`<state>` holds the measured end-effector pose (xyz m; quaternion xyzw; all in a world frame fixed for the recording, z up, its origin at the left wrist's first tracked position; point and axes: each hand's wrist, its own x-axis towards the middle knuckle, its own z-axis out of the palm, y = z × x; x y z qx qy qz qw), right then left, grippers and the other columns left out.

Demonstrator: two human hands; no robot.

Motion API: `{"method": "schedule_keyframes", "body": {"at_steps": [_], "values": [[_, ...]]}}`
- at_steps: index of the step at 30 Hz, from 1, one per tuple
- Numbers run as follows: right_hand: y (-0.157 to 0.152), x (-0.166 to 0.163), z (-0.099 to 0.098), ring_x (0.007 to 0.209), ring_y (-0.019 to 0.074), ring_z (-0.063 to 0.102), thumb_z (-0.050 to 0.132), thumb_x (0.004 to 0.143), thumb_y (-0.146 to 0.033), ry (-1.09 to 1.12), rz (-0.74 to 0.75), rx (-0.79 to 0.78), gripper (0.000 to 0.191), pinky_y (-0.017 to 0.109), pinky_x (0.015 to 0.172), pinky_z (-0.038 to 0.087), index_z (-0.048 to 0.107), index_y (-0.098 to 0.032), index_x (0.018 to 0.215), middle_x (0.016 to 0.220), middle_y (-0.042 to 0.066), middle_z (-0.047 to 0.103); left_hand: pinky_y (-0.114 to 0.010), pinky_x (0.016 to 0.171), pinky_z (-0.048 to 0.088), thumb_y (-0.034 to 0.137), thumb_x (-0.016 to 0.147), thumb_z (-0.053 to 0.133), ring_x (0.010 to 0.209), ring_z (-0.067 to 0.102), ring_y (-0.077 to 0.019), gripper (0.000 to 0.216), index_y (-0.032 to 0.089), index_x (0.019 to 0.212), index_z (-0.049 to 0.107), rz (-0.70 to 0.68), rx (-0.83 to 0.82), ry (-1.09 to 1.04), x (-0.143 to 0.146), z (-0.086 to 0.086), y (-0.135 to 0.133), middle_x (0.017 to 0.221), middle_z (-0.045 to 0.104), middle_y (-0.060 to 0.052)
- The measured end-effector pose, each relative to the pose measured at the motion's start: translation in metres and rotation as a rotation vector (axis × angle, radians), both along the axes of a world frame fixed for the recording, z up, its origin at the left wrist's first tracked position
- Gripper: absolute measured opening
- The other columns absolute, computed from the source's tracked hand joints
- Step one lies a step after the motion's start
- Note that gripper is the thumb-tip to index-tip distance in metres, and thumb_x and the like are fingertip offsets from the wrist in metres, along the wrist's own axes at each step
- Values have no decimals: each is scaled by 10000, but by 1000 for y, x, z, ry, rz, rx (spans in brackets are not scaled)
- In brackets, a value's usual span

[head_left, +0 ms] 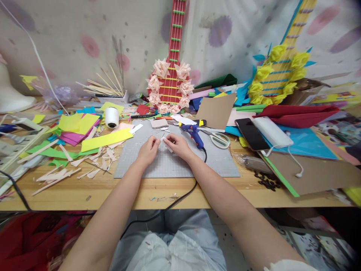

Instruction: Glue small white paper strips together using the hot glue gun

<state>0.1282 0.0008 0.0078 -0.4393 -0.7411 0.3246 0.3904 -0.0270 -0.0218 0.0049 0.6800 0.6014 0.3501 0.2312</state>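
Note:
Over the grey cutting mat (180,167), both hands meet at a small white strip of paper (168,148). My left hand (148,150) has its fingers pinched at the strip's left end. The thumb and fingers of my right hand (178,145) close on its other side. Just right of that hand lies a blue glue gun (194,134) with a black cord. A pair of scissors (218,138) with pale grey handles rests beside the gun. Behind the hands sit thin white sticks (162,130) and a stack of small pinkish cards (159,123).
Paper scraps (105,160) and yellow sheets (107,140) cover the left, near a white roll (112,117). A red paper guitar (170,81) and a yellow one (278,77) lean at the back. On the right lie a phone (252,134), a power bank (272,131) and cardboard (318,173).

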Motion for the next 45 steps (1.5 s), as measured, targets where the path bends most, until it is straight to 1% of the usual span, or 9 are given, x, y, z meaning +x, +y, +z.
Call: {"method": "schedule_keyframes", "body": {"at_steps": [12,19,22,24,26,29,31,37,45], "values": [[0,-1,0,597,100,466,460,783,-444,14,5,11,293,226,590,357,545,-175,704,653,-6,552,-258,571,292,449,834,329,575,424,-130,276,211,703,380,11,-13,32,1,1,-1,591,433,27],[0,0,0,598,97,471,458,787,-437,-18,-7,-1,288,230,592,360,550,-176,708,656,-10,557,-246,564,287,444,824,350,555,393,-114,280,206,679,369,11,13,13,1,0,-1,570,404,41],[0,0,-1,633,106,498,477,778,-407,-24,-4,7,240,238,608,384,555,-181,774,716,0,576,-241,556,286,437,819,362,550,387,-110,275,205,671,367,15,27,-5,2,0,-2,564,398,43],[0,1,-1,708,120,521,512,759,-366,-7,-36,70,224,252,649,412,547,-188,891,847,25,586,-240,553,288,436,814,367,548,386,-108,274,205,668,369,20,26,-7,2,0,-2,561,397,45],[-1,1,1,821,141,524,526,756,-319,-5,-85,197,249,281,735,425,533,-195,971,971,54,560,-241,554,290,441,810,368,546,387,-108,277,205,666,372,26,17,-4,2,0,-2,556,397,45],[-1,1,5,975,177,483,500,793,-279,-77,-109,390,165,336,865,382,568,-208,924,1016,72,531,-244,558,293,446,809,366,548,392,-110,278,205,670,371,24,10,3,2,1,-1,558,400,45],[-1,2,7,1009,186,464,486,812,-269,-135,-84,461,134,351,889,364,588,-218,881,1008,70,528,-244,558,294,443,810,365,548,393,-111,274,206,672,370,20,9,6,2,0,-1,559,400,45],[2,4,9,964,171,459,492,821,-254,-238,-21,545,127,319,848,380,614,-225,840,1012,62,528,-242,549,288,434,809,371,541,389,-108,272,205,664,371,5,8,4,2,-2,0,551,403,46],[4,5,10,967,172,446,482,829,-253,-322,20,543,132,318,844,374,609,-221,813,1007,58,532,-242,553,289,420,799,386,541,385,-106,266,202,648,366,-22,-9,-8,1,-2,0,549,403,49]]}}
